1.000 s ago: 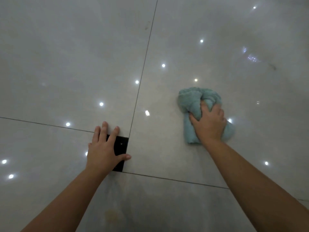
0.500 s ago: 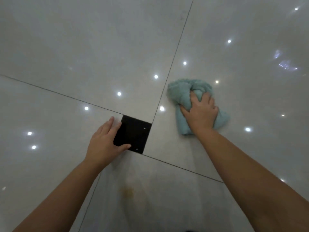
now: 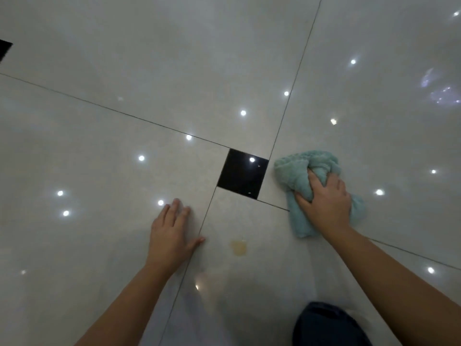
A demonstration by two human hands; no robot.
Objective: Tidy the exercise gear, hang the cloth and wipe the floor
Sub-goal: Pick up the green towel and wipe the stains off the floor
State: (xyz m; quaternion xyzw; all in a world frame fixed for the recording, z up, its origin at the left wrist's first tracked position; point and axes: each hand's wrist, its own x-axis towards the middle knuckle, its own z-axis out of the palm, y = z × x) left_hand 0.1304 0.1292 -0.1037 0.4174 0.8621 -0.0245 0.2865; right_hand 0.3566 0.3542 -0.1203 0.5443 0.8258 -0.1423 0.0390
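The right hand (image 3: 324, 206) grips a bunched teal cloth (image 3: 299, 171), its fingers curled into the folds, and presses it onto the glossy pale floor (image 3: 124, 71) just to the right of a small black tile (image 3: 242, 173) set where the grout lines meet. The left hand (image 3: 172, 233) lies flat on the floor with its fingers straight and slightly spread, below and to the left of the black tile. A yellowish stain (image 3: 239, 247) sits on the floor between the two forearms, near the left thumb, and a dark blue knee (image 3: 329, 325) shows at the bottom edge.
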